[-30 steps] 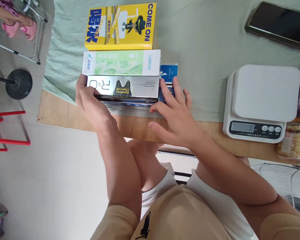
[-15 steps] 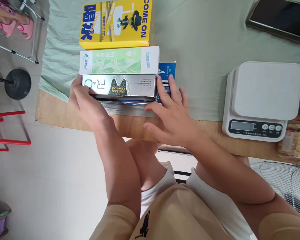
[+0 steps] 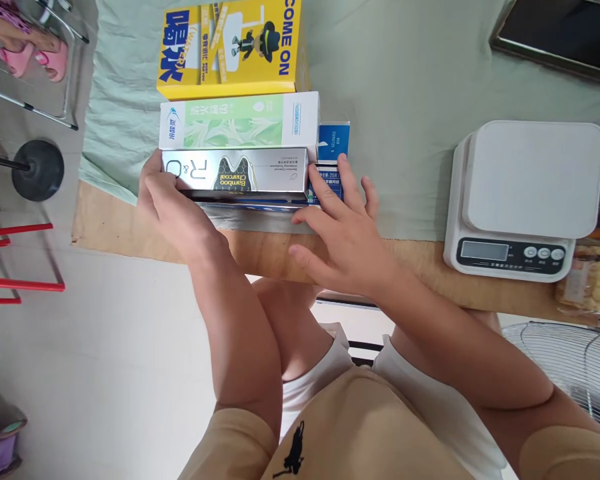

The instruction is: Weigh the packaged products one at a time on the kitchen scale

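Observation:
A silver charcoal toothpaste box [image 3: 235,175] lies near the table's front edge, on top of another bluish box whose edge [image 3: 253,208] shows below it. My left hand [image 3: 173,207] is closed round the silver box's left end. My right hand [image 3: 343,230] has its fingers spread, resting against the box's right end and on a small blue box [image 3: 333,157] beside it. A green-and-white box [image 3: 240,122] lies just behind the silver one, and a yellow carton [image 3: 230,47] behind that.
A white kitchen scale [image 3: 527,197] stands at the right on the pale green cloth [image 3: 405,100]. A dark tablet [image 3: 555,33] lies at the back right. Snack packets [image 3: 587,283] and a fan grille [image 3: 575,367] are at the far right. Another person's feet in pink slippers [image 3: 30,57] show top left.
The boxes and both hands have shifted slightly left and up in view. My right fingers have slid a little along the blue box.

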A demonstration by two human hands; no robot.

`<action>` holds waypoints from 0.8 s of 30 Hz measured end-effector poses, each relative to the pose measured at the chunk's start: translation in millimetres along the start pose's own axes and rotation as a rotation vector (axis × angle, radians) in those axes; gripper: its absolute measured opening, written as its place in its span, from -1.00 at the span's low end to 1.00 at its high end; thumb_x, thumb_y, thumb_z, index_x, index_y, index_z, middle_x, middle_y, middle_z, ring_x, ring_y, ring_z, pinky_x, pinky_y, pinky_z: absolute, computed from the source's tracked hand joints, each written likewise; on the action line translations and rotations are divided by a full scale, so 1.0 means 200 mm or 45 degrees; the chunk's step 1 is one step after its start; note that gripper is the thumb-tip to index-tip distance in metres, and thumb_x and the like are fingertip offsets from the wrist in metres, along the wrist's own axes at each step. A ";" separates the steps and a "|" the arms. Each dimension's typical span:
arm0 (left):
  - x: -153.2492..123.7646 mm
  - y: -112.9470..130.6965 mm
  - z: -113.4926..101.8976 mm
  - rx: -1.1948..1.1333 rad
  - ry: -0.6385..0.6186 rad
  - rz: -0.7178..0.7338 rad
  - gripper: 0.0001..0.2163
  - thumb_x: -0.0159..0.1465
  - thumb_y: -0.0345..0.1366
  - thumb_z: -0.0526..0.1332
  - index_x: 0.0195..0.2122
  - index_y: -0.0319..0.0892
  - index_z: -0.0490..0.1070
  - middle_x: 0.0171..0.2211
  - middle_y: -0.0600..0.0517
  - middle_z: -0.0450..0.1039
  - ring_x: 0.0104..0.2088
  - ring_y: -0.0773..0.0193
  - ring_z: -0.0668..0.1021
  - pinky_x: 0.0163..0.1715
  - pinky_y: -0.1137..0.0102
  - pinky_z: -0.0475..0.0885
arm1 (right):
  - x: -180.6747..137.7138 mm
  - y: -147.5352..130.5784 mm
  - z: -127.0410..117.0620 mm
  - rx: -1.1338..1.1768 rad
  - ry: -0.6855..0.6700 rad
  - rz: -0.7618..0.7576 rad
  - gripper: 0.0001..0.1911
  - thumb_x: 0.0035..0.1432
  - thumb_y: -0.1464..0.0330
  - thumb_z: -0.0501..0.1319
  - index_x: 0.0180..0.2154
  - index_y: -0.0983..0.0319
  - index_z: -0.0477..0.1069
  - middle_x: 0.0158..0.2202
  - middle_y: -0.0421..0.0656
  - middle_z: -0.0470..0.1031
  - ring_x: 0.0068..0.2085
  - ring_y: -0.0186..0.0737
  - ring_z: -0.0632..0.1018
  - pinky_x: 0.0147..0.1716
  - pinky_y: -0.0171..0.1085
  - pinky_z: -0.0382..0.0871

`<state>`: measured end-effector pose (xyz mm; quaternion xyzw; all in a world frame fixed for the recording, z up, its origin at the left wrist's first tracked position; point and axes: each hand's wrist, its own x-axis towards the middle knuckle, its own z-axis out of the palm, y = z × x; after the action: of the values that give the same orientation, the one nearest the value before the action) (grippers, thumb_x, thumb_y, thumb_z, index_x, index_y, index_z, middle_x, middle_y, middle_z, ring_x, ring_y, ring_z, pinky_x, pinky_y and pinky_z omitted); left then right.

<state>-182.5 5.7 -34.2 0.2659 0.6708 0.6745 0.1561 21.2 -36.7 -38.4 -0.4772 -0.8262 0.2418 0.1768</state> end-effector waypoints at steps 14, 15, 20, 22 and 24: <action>0.04 -0.04 -0.02 0.119 -0.071 0.051 -0.78 0.11 -0.50 0.00 -0.51 -0.12 -0.10 -0.40 0.03 -0.20 -0.42 0.36 -0.03 -0.36 0.31 -0.15 | 0.03 0.02 0.01 0.028 0.067 0.007 -0.63 0.31 0.02 0.14 -0.13 0.18 0.41 0.55 -0.02 -0.04 0.58 0.33 -0.10 0.43 0.50 -0.17; 0.05 -0.05 -0.02 0.142 -0.073 0.062 -0.75 0.14 -0.50 0.01 -0.51 -0.12 -0.13 -0.40 0.03 -0.21 -0.43 0.36 -0.03 -0.37 0.31 -0.15 | 0.03 0.02 0.02 0.032 0.084 -0.001 -0.64 0.31 0.03 0.14 -0.13 0.18 0.41 0.55 -0.01 -0.03 0.58 0.34 -0.09 0.42 0.50 -0.15; 0.12 -0.15 -0.02 0.228 0.018 0.038 -0.77 0.33 -0.38 -0.06 -0.46 -0.12 -0.11 -0.41 0.02 -0.09 -0.41 0.34 0.15 -0.41 0.29 0.00 | 0.02 0.03 0.04 0.058 0.165 -0.035 -0.65 0.32 0.03 0.14 -0.15 0.18 0.40 0.53 0.00 0.02 0.57 0.36 -0.06 0.40 0.51 -0.10; 0.16 -0.18 -0.04 0.274 -0.031 0.052 -0.77 0.39 -0.22 -0.03 -0.41 -0.13 0.02 -0.37 0.02 0.11 -0.31 0.31 0.31 -0.38 0.27 0.18 | 0.02 0.04 0.05 0.064 0.198 -0.050 -0.65 0.31 0.03 0.14 -0.15 0.18 0.40 0.52 0.00 0.05 0.56 0.35 -0.03 0.40 0.50 -0.08; 0.18 -0.16 -0.08 0.320 -0.187 0.127 -0.70 0.36 0.00 0.06 -0.31 -0.13 0.15 -0.22 0.01 0.30 -0.08 0.21 0.43 -0.22 0.22 0.37 | 0.02 0.05 0.04 0.065 0.271 -0.075 -0.66 0.31 0.03 0.14 -0.16 0.17 0.39 0.51 -0.02 0.09 0.55 0.31 0.02 0.40 0.45 -0.02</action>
<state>-226.1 15.3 -60.6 0.3650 0.7228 0.5707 0.1363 22.7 -31.5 -51.7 -0.4709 -0.8100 0.2056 0.2827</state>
